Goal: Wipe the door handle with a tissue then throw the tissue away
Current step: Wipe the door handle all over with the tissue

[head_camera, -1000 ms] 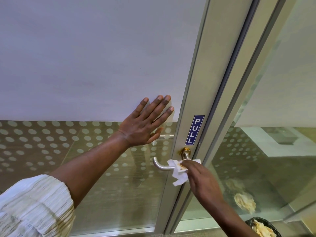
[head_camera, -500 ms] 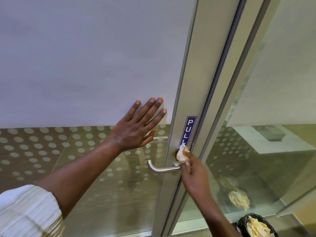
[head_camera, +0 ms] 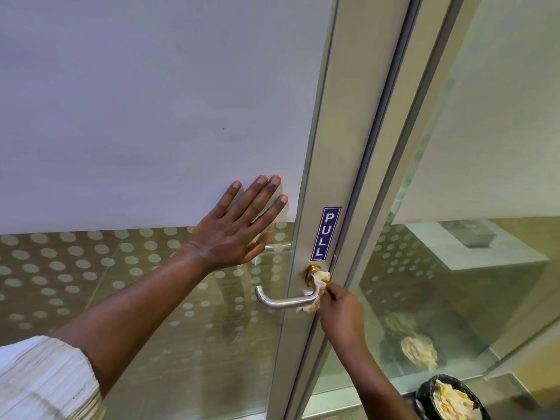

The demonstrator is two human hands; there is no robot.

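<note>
View from a head-worn camera looking at a glass door with a pale metal frame [head_camera: 330,147]. The left hand [head_camera: 233,228] lies flat on the door's glass just left of the frame, fingers [head_camera: 257,201] straight and slightly spread, gripping nothing; the fingertips rest on the frosted white upper panel [head_camera: 151,101] and the heel of the hand sits over the clear lower glass printed with pale dots [head_camera: 60,268]. A striped white sleeve [head_camera: 45,380] covers that upper arm in the lower left corner. On the frame at the door's right edge is a blue vertical sticker [head_camera: 325,233] reading PULL, and directly below it a brass-coloured collar [head_camera: 312,269] from which the silver door handle [head_camera: 278,301] runs leftward, ending in a curved tip. The right hand [head_camera: 342,310] reaches up from the lower right, its fingers curled and pinching a crumpled white tissue [head_camera: 315,294] with yellowish stains. The tissue is pressed against the right end of the handle, bunched between the brass collar and the lever, and partly wrapped round the metal there. To the right of the door is a fixed glass panel. In the lower right corner, on the floor, stands a bin [head_camera: 424,398] with a black liner, holding crumpled yellowish paper; it is well apart from both hands.
</note>
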